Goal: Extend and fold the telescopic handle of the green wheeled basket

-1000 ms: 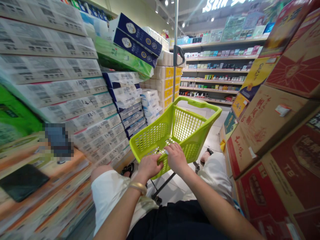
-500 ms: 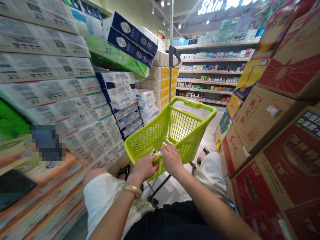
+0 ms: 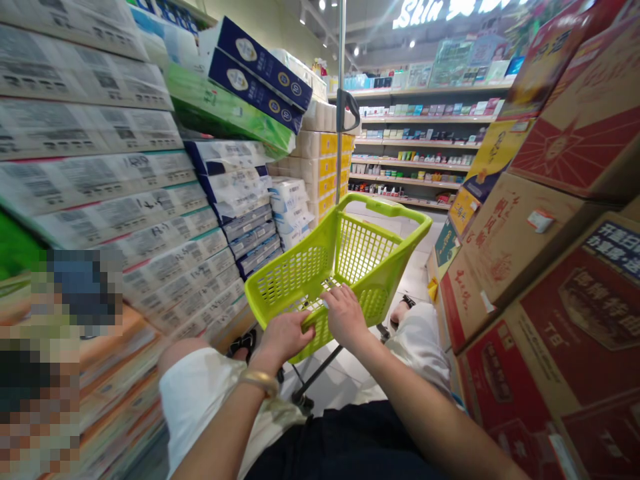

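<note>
A lime-green shopping basket cart (image 3: 295, 273) stands in a narrow aisle in front of me. My left hand (image 3: 286, 335), with a gold bangle at the wrist, is closed over the basket's near rim. Beside it, my right hand (image 3: 343, 314) is also curled over that near rim. The basket looks empty inside. My knees in white shorts show on both sides below the basket.
Stacked tissue packs (image 3: 150, 200) wall the left side, with blue boxes (image 3: 255, 73) on top. Red and brown cartons (image 3: 545, 233) are piled along the right. A metal pole (image 3: 341, 100) rises behind the basket. Stocked shelves (image 3: 415, 147) cross the aisle's far end.
The view has drifted slightly, so the basket and hands sit a little more to the left. Both hands keep their hold on the rim.
</note>
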Demonstrator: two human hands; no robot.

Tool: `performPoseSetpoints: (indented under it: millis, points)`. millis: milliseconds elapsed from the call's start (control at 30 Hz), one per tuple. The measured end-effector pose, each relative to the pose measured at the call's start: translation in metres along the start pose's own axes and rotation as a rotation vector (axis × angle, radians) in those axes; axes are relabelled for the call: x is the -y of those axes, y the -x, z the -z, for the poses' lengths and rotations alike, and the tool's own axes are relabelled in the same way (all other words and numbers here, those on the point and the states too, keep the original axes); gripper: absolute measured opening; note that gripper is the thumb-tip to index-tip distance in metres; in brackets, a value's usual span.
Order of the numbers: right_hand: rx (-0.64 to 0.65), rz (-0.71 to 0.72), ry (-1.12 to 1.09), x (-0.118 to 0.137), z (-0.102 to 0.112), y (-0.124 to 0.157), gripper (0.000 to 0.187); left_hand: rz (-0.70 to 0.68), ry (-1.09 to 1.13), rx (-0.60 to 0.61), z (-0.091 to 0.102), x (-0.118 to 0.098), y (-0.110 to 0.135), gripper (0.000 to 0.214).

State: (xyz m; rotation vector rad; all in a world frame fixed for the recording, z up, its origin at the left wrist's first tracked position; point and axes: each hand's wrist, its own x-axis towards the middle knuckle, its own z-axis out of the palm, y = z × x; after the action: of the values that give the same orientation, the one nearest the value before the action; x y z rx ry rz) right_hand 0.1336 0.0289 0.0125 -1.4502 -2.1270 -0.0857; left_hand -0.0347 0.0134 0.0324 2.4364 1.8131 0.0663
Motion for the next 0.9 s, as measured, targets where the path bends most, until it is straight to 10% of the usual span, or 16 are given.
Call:
performPoseSetpoints:
  millis: [300,600,900]
  points:
    - [0.018,-0.130,0.058,-0.036,0.024,-0.016,0.041,0.016,0.017,-0.029,0.000,0.010,0.000,0.029]
    - [0.027,0.060,-0.018,0.006,-0.002,0.000,0.037,0.006,0.051,-0.028,0.002,0.008,0.002,0.024]
    - [-0.022,-0.165,0.071,-0.047,0.032,-0.015,0.040,0.026,0.042,-0.023,-0.001,0.008,0.000,0.029]
